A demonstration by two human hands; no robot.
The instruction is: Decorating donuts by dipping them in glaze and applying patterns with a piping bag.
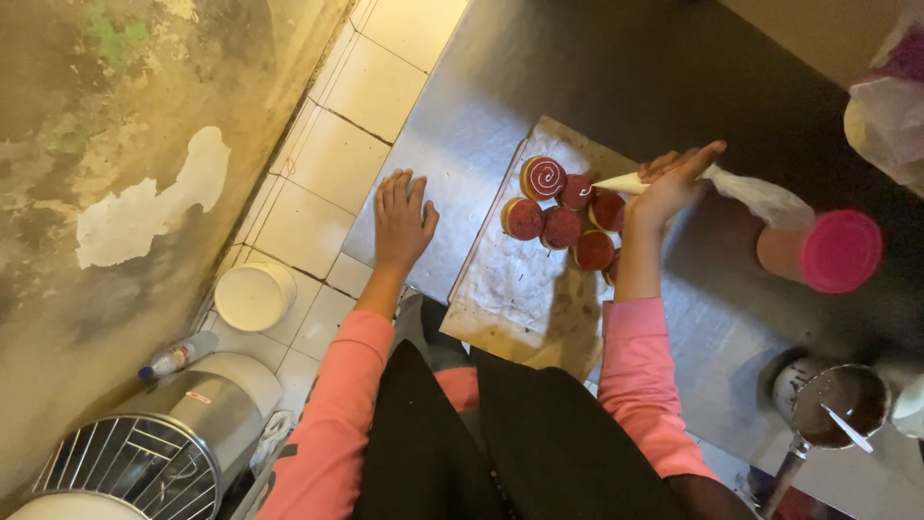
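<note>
**A:** What is the right hand doing?

**B:** The right hand (pixel 671 188) is closed around a white piping bag (pixel 741 191), fingers wrapped on its body, with the narrow tip pointing left at the cluster of small round red cakes (pixel 563 214). The tip sits just over one cake in the upper row, which carries a short white mark.

**A:** And where are the cakes?

**B:** They sit bunched together on a sheet of brown paper (pixel 515 289) that lies on the steel table (pixel 462 125), near the table's front edge. The cake at the upper left of the group (pixel 544 177) bears a full white spiral; the rest look plain red, though the far ones are partly hidden by the hand.

**A:** The left hand?

**B:** The left hand (pixel 402 220) lies flat on the bare steel, fingers spread and holding nothing, just beside the paper's left edge and close to the table's left edge.

**A:** Anything else on the table?

**B:** A pink-lidded container (pixel 839 251) lies on its side to the right of the bag, and near the right front corner stands a metal pot of dark mixture (pixel 835 403) with a utensil in it. It looks like chocolate, but the light is too dim to be sure.

**A:** And off the table?

**B:** On the tiled floor to the left stand a white bucket (pixel 254 295) and a steel mixer bowl with a wire guard (pixel 159 453).
</note>
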